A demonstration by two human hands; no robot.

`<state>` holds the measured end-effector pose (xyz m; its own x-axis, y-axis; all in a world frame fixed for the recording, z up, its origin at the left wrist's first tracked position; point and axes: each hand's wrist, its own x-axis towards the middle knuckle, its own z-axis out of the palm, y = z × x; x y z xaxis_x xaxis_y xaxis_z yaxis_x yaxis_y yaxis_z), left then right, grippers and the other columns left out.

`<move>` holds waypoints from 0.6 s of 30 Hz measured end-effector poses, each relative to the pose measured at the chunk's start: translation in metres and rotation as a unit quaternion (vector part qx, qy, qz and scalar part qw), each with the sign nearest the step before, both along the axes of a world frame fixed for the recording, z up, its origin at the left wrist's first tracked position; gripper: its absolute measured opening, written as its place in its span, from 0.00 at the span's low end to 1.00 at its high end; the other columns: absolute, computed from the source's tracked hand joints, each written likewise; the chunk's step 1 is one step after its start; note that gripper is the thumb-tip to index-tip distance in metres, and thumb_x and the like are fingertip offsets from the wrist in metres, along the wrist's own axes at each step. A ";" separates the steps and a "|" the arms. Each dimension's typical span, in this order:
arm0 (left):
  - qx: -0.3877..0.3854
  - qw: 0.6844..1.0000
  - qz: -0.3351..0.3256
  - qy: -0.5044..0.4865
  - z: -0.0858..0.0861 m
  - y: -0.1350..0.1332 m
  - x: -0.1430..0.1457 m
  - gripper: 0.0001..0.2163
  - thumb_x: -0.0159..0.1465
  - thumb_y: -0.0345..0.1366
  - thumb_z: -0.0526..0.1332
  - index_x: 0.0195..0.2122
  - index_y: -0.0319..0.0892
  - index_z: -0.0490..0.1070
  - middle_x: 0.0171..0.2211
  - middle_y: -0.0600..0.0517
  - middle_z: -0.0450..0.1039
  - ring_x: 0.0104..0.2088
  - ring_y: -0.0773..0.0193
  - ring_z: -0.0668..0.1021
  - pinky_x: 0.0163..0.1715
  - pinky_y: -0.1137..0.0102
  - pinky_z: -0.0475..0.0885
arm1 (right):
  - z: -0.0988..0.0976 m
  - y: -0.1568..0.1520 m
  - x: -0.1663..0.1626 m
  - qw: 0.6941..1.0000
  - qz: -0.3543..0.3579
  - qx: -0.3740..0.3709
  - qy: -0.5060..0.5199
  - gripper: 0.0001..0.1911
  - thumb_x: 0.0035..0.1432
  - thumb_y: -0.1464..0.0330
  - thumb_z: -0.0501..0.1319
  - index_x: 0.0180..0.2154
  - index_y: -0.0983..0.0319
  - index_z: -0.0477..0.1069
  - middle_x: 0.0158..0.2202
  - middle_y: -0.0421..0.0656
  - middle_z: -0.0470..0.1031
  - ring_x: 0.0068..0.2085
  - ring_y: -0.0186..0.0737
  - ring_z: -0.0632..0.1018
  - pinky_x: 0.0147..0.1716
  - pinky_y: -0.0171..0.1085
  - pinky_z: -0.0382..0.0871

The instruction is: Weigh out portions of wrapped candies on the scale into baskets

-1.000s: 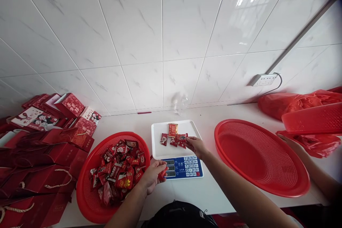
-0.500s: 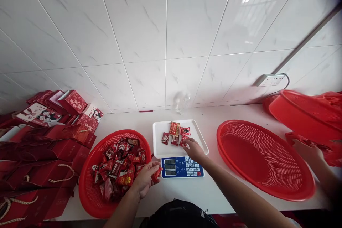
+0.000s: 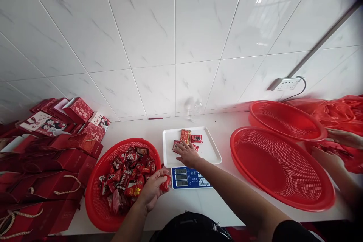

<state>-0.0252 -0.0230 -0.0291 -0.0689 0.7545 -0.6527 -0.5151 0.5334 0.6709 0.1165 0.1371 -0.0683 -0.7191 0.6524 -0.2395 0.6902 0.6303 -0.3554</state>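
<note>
My left hand (image 3: pixel 154 190) is closed on a red-wrapped candy (image 3: pixel 165 184) beside the right rim of a red plastic basket (image 3: pixel 93 211). In that basket lies a heap of wrapped candies (image 3: pixel 127 177), mostly red. Over the white tray (image 3: pixel 210 149) of a digital scale (image 3: pixel 183 183), my right hand (image 3: pixel 188 155) is spread open, palm down, at the small group of candies there. A gold-and-red packet (image 3: pixel 185 135) and a red candy (image 3: pixel 196 138) show beyond its fingers. Others are partly covered by the hand. My right forearm hides part of the scale's keypad.
Red gift boxes and bags (image 3: pixel 51 166) with rope handles crowd the left. To the right stand two red baskets (image 3: pixel 278 162), (image 3: pixel 286 119). Another person's hands (image 3: pixel 330 160) are at red plastic bags (image 3: pixel 337 109) on the far right. A power strip (image 3: pixel 286 83) is on the tiled wall.
My right hand has shifted left across the tray, its fingers now spread over the candies. My left hand still holds its candy. At right, the other person's basket has come down behind the nearer one.
</note>
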 end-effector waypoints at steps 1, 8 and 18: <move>0.003 1.000 0.007 -0.001 -0.001 -0.003 -0.004 0.10 0.55 0.29 0.60 0.39 0.41 0.66 0.32 0.52 0.70 0.28 0.71 0.74 0.30 0.74 0.70 | 0.000 0.000 0.002 1.000 0.000 0.002 -0.003 0.25 0.59 0.57 0.50 0.58 0.50 0.58 0.65 0.39 0.51 0.65 0.49 0.42 0.59 0.58 0.33; -0.003 0.999 0.049 0.008 -0.008 -0.019 -0.027 0.09 0.57 0.28 0.60 0.39 0.41 0.67 0.34 0.51 0.71 0.29 0.71 0.75 0.31 0.72 0.72 | 0.004 0.024 0.036 0.993 -0.113 0.014 -0.022 0.29 0.60 0.52 0.44 0.61 0.51 0.49 0.67 0.42 0.41 0.65 0.51 0.40 0.59 0.58 0.39; 0.010 0.997 0.075 0.004 0.002 -0.009 -0.023 0.15 0.54 0.21 0.60 0.42 0.41 0.67 0.38 0.49 0.74 0.37 0.68 0.78 0.35 0.77 0.72 | -0.003 0.016 0.067 0.991 -0.133 0.000 -0.013 0.27 0.61 0.57 0.45 0.61 0.54 0.50 0.66 0.42 0.45 0.65 0.46 0.46 0.59 0.50 0.51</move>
